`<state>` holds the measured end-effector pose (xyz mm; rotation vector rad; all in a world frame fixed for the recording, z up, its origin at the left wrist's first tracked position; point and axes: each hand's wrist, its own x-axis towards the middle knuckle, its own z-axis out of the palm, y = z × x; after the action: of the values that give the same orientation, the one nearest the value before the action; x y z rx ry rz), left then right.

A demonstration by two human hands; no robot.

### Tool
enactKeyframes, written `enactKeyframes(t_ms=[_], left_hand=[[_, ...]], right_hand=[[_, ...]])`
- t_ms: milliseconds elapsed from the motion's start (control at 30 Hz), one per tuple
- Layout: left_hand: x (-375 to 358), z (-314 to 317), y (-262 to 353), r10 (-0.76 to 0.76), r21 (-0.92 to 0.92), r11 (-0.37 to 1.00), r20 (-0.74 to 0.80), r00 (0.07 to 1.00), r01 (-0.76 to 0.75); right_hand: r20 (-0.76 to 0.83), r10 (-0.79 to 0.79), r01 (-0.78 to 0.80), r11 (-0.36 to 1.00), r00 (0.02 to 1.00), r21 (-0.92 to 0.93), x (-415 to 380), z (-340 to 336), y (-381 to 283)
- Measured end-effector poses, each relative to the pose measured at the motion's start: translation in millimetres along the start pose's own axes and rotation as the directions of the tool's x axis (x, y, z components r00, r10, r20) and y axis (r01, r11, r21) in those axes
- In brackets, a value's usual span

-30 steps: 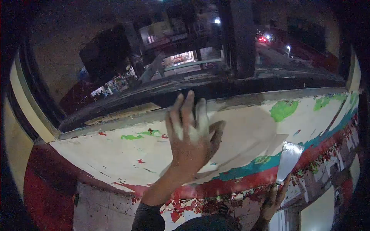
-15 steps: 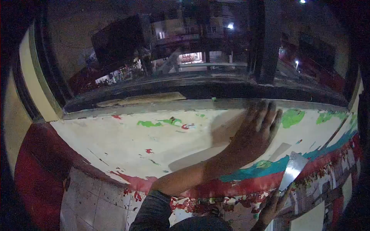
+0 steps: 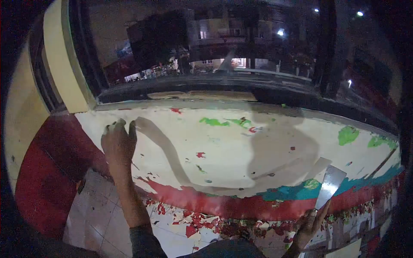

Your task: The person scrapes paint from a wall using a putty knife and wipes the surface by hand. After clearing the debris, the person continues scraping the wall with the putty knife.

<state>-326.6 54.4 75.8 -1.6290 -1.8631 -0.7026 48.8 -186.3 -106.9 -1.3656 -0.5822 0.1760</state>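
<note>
My left hand (image 3: 119,144) is at the far left end of the windowsill (image 3: 223,159), palm down with its fingers slightly apart and nothing visible in them. The sill has a pale surface with patches of green, red and teal paint. At the lower right, my right hand (image 3: 310,224) grips a paint scraper (image 3: 330,185). Its wide metal blade points up and shines in the light, over the teal and red front edge of the sill. The handle is mostly hidden in my fingers.
Red and white paint flakes (image 3: 191,223) litter the tiled floor (image 3: 97,210) below the sill. Behind the sill runs a dark window frame (image 3: 172,92), with lit buildings outside. A red wall section (image 3: 47,180) stands at the left.
My left hand has swept from the right part of the sill to its left end. The view has shifted left. My right hand still holds the scraper.
</note>
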Motion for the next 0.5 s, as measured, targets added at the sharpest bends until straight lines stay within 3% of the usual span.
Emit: enactKeyframes(t_ms=[67,133,200,267,300,367,400,467,500], left_hand=[[-1,-5,3,0.151,-0.108,0.977,-0.253,0.956,-0.183],[-1,4,32,0.267,-0.347,0.838,-0.411,0.871,-0.421],[-10,19,69,0.539,-0.257,0.700,-0.423,0.728,-0.667],[-27,31,88,0.722,-0.128,0.516,-0.467,0.510,-0.847],[-27,40,84,0.713,-0.130,0.547,-0.445,0.542,-0.827],[-24,64,72,0.690,-0.133,0.606,-0.402,0.602,-0.784],[-26,80,57,0.614,-0.137,0.696,-0.395,0.683,-0.705],[-27,102,34,0.297,-0.382,0.828,-0.325,0.898,-0.412],[-28,111,26,0.181,-0.477,0.814,-0.336,0.924,-0.333]], right_hand=[[0.006,0.025,-0.025,1.000,1.000,0.000,-5,8,-13],[0.014,-0.014,0.015,1.000,1.000,-0.012,-8,10,-10],[0.022,-0.069,0.069,0.998,0.997,-0.006,-8,10,3],[0.023,-0.026,0.025,0.999,0.999,0.048,-20,27,-18],[0.023,0.017,-0.019,0.996,1.000,0.084,-26,34,-29],[0.067,-0.045,0.039,0.995,0.997,0.087,-30,31,-24],[0.088,-0.076,0.068,0.994,0.993,0.089,-33,27,-21],[0.056,-0.090,0.088,0.995,0.994,0.040,-41,17,-15],[0.038,-0.095,0.095,0.995,0.995,0.015,-45,15,-14]])
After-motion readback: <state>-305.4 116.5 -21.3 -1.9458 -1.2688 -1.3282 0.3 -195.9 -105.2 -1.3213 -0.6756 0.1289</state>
